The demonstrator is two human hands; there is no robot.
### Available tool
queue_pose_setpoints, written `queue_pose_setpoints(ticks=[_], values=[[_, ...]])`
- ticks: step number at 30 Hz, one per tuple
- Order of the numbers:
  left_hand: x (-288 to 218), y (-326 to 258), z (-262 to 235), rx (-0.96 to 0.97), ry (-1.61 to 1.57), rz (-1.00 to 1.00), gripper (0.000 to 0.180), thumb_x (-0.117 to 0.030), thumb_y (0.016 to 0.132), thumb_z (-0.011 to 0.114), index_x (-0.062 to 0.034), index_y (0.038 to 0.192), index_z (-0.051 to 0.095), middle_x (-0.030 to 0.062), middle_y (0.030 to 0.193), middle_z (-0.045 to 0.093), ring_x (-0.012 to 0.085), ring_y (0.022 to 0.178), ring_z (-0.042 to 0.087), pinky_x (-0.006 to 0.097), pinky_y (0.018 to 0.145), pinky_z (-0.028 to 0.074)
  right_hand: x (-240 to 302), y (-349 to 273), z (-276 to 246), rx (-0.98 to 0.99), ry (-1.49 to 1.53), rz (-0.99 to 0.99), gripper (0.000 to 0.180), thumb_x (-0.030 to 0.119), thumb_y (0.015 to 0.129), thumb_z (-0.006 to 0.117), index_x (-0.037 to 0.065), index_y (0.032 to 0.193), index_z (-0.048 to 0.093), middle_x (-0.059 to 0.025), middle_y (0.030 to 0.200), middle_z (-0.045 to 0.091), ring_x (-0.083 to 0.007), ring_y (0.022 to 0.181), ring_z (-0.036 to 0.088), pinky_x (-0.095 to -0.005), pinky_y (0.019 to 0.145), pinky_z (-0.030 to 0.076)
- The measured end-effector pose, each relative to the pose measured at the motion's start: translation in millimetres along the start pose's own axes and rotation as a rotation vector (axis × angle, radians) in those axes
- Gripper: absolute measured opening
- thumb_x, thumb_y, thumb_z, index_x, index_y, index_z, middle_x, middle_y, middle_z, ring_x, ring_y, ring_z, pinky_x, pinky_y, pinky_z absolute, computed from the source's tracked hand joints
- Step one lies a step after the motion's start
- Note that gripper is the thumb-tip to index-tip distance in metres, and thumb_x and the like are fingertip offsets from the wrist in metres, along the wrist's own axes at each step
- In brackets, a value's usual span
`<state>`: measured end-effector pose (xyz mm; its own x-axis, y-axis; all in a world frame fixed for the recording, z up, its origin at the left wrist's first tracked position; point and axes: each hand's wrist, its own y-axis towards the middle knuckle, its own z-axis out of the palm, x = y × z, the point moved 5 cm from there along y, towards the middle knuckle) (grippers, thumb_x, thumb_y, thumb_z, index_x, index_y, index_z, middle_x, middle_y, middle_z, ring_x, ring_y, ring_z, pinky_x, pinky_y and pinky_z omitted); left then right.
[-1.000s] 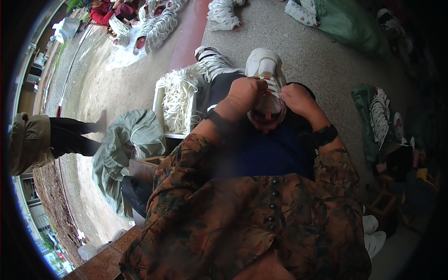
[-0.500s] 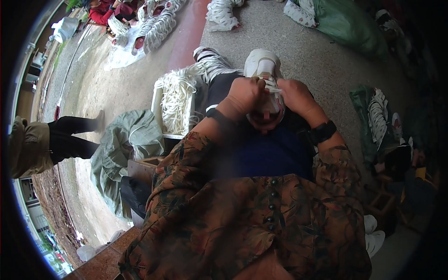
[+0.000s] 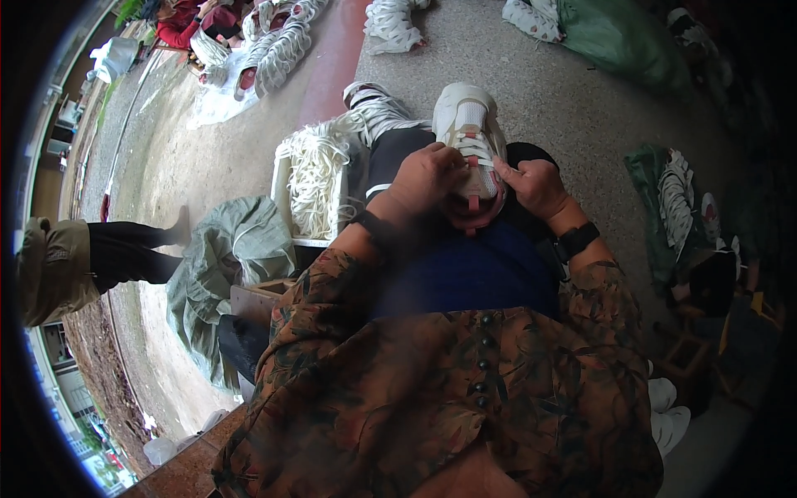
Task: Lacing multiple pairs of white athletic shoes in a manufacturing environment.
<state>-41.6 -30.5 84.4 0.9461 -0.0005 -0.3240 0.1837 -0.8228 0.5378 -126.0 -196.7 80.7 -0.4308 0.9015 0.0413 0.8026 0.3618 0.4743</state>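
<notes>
A white and beige sneaker (image 3: 466, 112) with red-pink trim rests on my lap, its toe pointing away from me. White shoelace (image 3: 476, 156) crosses its tongue in several rows, and a pink pull loop sits at the heel end. My left hand (image 3: 425, 181) is closed at the shoe's left eyelet edge, its fingertips pinched at the lace there. On the opposite edge my right hand (image 3: 538, 187) has its thumb against the eyelets and its other fingers curled; the lace end in it is mostly hidden.
A white box (image 3: 281, 187) full of loose white laces stands at my left, beside a grey-green sack (image 3: 224, 249). Bundled laced shoes (image 3: 392, 25) lie ahead. Green sacks (image 3: 627, 50) are at the right. A person in red (image 3: 176, 26) sits far left; another stands nearer.
My hands have moved slightly apart to the two sides of the sneaker, uncovering more of the crossed lacing. The right thumb now points up along the eyelet edge.
</notes>
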Motion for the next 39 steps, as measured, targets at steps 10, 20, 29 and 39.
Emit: queue_pose_setpoints(ticks=[10, 20, 29, 39], values=[[37, -9, 3, 0.321, -0.274, -0.72, 0.037, -0.032, 0.086, 0.061, 0.0048, 0.081, 0.062, 0.0168, 0.075, 0.063, 0.0271, 0.07, 0.065, 0.036, 0.065, 0.052, -15, 16, 2, -0.011, 0.207, 0.158, 0.024, -0.001, 0.08, 0.052, 0.006, 0.099, 0.065, -0.0155, 0.064, 0.059, -0.0313, 0.056, 0.06, -0.0378, 0.05, 0.047], [31, -14, -8, 0.218, -1.015, -1.176, 0.029, -0.02, 0.091, 0.055, 0.004, 0.077, 0.063, 0.0083, 0.071, 0.062, 0.0146, 0.061, 0.059, 0.026, 0.058, 0.05, -15, 19, 2, 0.026, 0.215, 0.199, 0.02, 0.001, 0.082, 0.052, 0.004, 0.097, 0.065, -0.0186, 0.07, 0.062, -0.0342, 0.064, 0.063, -0.0388, 0.055, 0.05], [28, -9, 4, 0.307, -1.232, -1.003, 0.009, -0.008, 0.085, 0.062, -0.0003, 0.083, 0.065, 0.0052, 0.082, 0.066, 0.0124, 0.072, 0.062, 0.026, 0.065, 0.05, -14, 19, 5, 0.044, 0.232, 0.234, 0.017, 0.004, 0.084, 0.053, 0.005, 0.096, 0.065, -0.0185, 0.071, 0.062, -0.034, 0.065, 0.063, -0.0385, 0.055, 0.05], [60, 13, 5, 0.364, -0.269, -0.722, 0.008, -0.013, 0.076, 0.064, -0.0047, 0.074, 0.063, 0.0098, 0.072, 0.059, 0.0259, 0.068, 0.061, 0.034, 0.064, 0.049, -16, 19, 6, 0.043, 0.094, 0.165, 0.011, 0.01, 0.085, 0.056, 0.009, 0.091, 0.065, -0.0132, 0.06, 0.057, -0.0313, 0.054, 0.059, -0.0393, 0.047, 0.046]])
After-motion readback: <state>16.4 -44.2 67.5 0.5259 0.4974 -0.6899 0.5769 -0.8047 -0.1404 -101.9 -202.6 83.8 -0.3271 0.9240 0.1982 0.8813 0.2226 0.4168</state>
